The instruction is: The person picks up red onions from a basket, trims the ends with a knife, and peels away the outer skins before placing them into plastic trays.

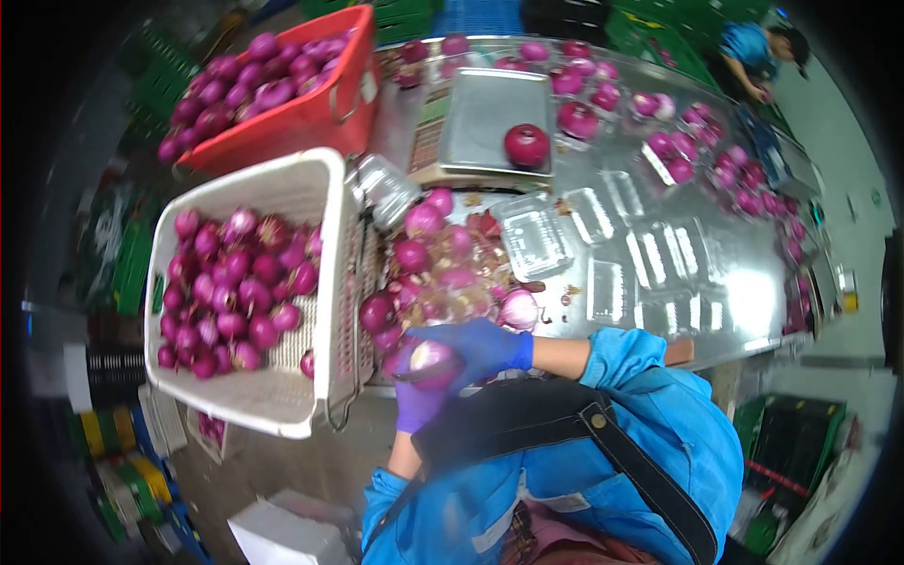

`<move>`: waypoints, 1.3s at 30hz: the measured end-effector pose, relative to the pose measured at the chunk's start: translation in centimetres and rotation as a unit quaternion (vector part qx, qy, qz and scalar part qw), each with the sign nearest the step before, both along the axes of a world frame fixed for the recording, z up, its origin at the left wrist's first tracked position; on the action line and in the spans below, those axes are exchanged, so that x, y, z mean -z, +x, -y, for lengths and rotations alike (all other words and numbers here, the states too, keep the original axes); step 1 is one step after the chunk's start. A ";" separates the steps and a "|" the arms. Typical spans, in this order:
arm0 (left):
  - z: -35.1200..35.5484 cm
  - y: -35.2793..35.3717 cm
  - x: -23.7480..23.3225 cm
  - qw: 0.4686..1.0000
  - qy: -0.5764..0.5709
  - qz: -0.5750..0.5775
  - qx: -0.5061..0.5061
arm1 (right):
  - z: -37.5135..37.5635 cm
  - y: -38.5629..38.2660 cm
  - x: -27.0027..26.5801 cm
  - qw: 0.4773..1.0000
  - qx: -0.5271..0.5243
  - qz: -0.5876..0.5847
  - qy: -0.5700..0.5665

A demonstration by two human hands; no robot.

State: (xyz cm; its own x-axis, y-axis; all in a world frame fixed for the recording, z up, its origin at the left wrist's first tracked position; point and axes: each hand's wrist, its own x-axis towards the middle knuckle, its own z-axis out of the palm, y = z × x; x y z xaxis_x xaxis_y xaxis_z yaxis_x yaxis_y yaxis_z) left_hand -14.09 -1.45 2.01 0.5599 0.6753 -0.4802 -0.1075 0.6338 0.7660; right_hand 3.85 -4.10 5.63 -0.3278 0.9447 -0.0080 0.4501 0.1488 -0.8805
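Note:
Close to my body, at the table's near edge, both hands wear blue-purple gloves. My left hand point(419, 403) is closed around a red onion point(435, 358) from below and the left. Over the onion's other side curls my right hand point(485, 347), its fingers bent. What looks like a thin knife blade point(414, 375) crosses the front of the onion and points left from the right hand; its handle is hidden. Just beyond the hands lies a heap of red onions point(411, 255) with loose skins, and a paler peeled onion point(519, 309) sits to the right.
A white basket point(330, 273) of onions stands at left, with a red crate point(353, 104) of onions behind it. A scale point(494, 113) bears one large onion. Clear plastic trays point(535, 235) and packed onions point(673, 151) cover the metal table. A co-worker point(749, 56) is at far right.

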 end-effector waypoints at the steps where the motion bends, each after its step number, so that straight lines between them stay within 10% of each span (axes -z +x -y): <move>1: 0.0 0.4 -0.2 0.926 0.311 -0.194 0.093 | 0.1 0.2 1.1 0.999 0.017 -0.006 0.037; 5: -1.5 1.0 1.1 0.905 0.322 -0.163 0.224 | 0.7 3.0 2.8 0.979 0.093 -0.180 -0.021; 7: -1.9 2.1 0.0 0.971 -0.221 0.091 0.009 | 1.2 7.5 3.1 0.946 0.216 -0.234 -0.064; 8: -1.9 1.9 -1.1 0.971 -0.219 0.091 0.007 | 0.9 11.2 4.9 0.945 0.246 -0.215 -0.007; 10: -1.3 0.5 -3.2 0.978 0.132 -0.098 0.124 | 1.9 16.6 1.0 0.864 0.426 -0.256 -0.078; 11: -1.9 -1.6 -2.0 0.925 0.260 -0.191 0.203 | 2.0 21.9 7.7 0.852 0.510 -0.119 -0.008; 13: -2.8 -3.2 -3.9 0.938 0.194 -0.161 0.237 | 2.0 27.6 9.8 0.788 0.585 0.192 -0.028; 18: -5.5 -4.4 -14.2 0.883 0.361 -0.121 0.275 | 1.9 34.9 18.1 0.788 0.572 0.217 -0.075; 20: -7.9 -5.6 -17.8 0.944 0.235 -0.156 0.172 | 1.5 34.3 16.6 0.778 0.564 0.176 -0.212; 24: -18.7 -12.7 -12.2 0.811 0.425 -0.388 0.105 | 0.8 34.6 16.2 0.767 0.589 0.251 -0.042; 30: -28.0 -15.4 2.7 0.624 0.450 -0.532 0.354 | -0.8 24.7 7.6 0.861 0.505 0.058 -0.023; 34: -28.0 -11.3 4.1 0.498 0.371 -0.557 0.551 | -1.0 19.1 5.5 0.888 0.447 0.105 -0.005; 37: -27.9 -10.7 6.9 0.603 0.419 -0.518 0.439 | -0.8 18.0 6.6 0.890 0.444 0.090 -0.055; 39: -27.4 -9.5 6.4 0.852 0.293 -0.269 0.340 | -1.1 16.9 6.6 0.888 0.445 0.086 -0.073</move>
State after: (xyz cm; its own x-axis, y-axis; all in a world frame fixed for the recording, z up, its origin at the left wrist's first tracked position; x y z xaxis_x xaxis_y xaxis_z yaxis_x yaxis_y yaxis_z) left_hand -23.60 25.92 -4.38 0.7230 0.4938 -0.4832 0.5988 -0.0989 0.7948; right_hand 20.75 -3.04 -0.98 0.5662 0.8139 -0.1301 0.4615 -0.4439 -0.7681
